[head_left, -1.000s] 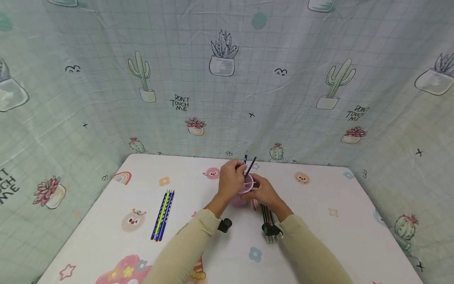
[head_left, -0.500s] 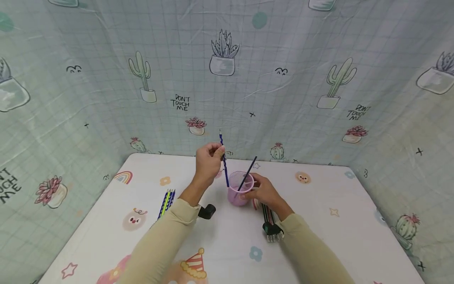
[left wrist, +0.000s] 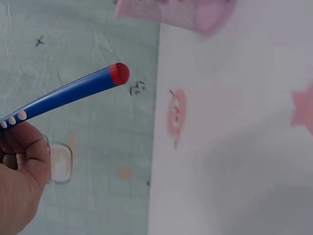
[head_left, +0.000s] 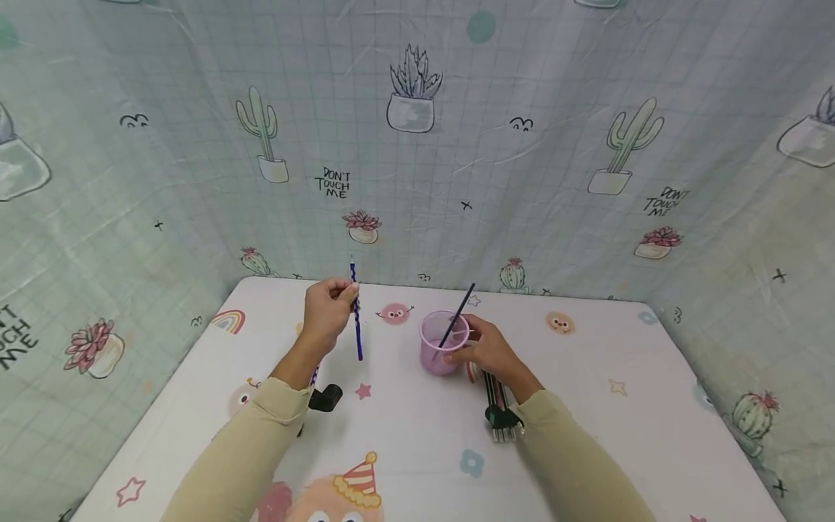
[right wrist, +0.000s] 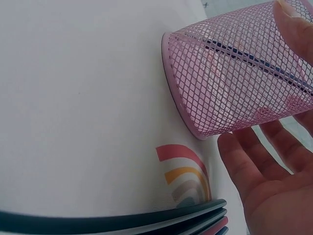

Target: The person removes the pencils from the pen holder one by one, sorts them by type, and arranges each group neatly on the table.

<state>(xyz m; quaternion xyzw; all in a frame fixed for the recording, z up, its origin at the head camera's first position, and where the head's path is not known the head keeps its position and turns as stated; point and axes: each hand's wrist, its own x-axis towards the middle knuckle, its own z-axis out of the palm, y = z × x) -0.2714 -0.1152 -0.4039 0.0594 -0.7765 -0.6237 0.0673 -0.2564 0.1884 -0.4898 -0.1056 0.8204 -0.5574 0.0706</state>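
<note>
My left hand pinches a blue pencil with white dots between thumb and fingers, held upright over the left part of the table. Its red end shows in the left wrist view. My right hand holds a pink mesh pencil cup from its right side, with the thumb on the near wall and the other fingers round the far side. One dark blue pencil leans inside the cup.
Several dark pencils lie beside my right wrist, partly hidden by a black wrist camera. The left forearm mostly covers other dotted pencils. A patterned cloth hangs behind the white table.
My left hand has drawn the dotted pencil up out of the cup and carried it left. The right hand has stayed on the cup.
</note>
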